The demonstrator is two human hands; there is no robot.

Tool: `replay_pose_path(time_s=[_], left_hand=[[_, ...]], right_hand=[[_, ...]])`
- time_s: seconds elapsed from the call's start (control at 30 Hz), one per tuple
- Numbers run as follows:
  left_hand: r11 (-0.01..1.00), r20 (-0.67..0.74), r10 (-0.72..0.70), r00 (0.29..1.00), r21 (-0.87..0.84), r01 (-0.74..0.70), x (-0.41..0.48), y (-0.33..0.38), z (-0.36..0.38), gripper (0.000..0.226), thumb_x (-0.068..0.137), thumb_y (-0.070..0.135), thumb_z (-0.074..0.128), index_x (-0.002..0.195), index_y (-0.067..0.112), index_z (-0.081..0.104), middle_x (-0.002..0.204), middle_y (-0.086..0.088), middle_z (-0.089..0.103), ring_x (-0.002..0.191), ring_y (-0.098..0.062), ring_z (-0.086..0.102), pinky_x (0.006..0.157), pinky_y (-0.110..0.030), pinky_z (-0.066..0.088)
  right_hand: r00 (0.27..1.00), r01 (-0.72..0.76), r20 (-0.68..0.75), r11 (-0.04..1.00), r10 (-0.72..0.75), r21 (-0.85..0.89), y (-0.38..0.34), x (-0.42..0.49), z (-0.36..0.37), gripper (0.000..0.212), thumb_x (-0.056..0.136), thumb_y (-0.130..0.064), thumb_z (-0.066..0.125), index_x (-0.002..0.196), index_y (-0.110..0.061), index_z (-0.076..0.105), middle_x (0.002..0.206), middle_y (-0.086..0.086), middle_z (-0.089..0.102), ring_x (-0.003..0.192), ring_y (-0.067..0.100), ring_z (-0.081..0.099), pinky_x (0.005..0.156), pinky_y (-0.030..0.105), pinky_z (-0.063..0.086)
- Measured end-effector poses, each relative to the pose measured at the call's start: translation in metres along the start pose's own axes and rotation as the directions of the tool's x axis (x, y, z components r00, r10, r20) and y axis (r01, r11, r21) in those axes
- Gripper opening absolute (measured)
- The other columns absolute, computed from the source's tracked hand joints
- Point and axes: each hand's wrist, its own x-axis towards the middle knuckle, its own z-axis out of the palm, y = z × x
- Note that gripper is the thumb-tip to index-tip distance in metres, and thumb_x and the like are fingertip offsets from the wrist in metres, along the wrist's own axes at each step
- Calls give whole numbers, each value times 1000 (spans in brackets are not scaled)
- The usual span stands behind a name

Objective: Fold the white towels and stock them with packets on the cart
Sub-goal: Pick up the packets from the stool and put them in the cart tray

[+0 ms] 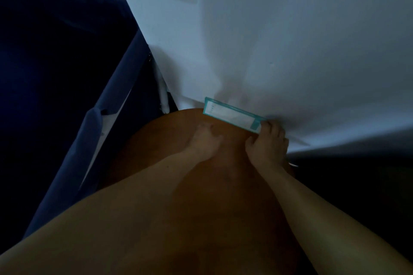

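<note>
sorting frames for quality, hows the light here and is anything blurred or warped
Head view: very dim, blue cast; the large white towel is the only bright area, the navy fabric at left goes near black. Head view: the left hand looks motion-blurred; the right hand and the teal-edged flat packet it pinches are sharper. Head view: wide-angle stretch swells the forearms.

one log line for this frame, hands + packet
right hand: pinches packet end | left hand: blurred, state unclear | packet: teal-edged, at white cloth lower edge | light: dim
</note>
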Motion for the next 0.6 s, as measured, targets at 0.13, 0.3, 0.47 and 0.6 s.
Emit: replay_pose_path(time_s=[0.13,0.3,0.47,0.6], left_hand=[[1000,0,0,1000,7,0,4,2,2,27,86,8,63,112,5,70,109,-12,70,98,-27,67,86,-42,56],[999,8,-31,999,8,31,6,7,5,30,86,14,65,115,8,70,110,-10,71,95,-25,68,85,-42,57],[999,14,-50,999,5,50,4,10,12,46,74,32,62,117,17,69,109,-2,72,94,-19,69,84,-40,58],[996,33,-85,996,31,84,3,6,16,36,85,22,64,119,14,65,110,-4,69,90,-19,68,80,-38,59]], right_hand=[[986,-165,13,982,164,88,8,0,0,47,81,-23,64,124,-6,54,131,20,48,117,40,45,94,46,38],[972,-232,5,960,234,158,15,4,-1,48,83,-23,64,126,-4,52,128,21,49,116,41,48,93,46,41],[894,-425,48,809,445,406,28,12,-2,52,83,-26,72,124,-1,52,127,21,54,117,39,53,93,42,45],[874,-465,134,722,468,512,34,25,2,54,85,-29,73,125,-3,48,127,18,58,116,37,56,94,40,45]])
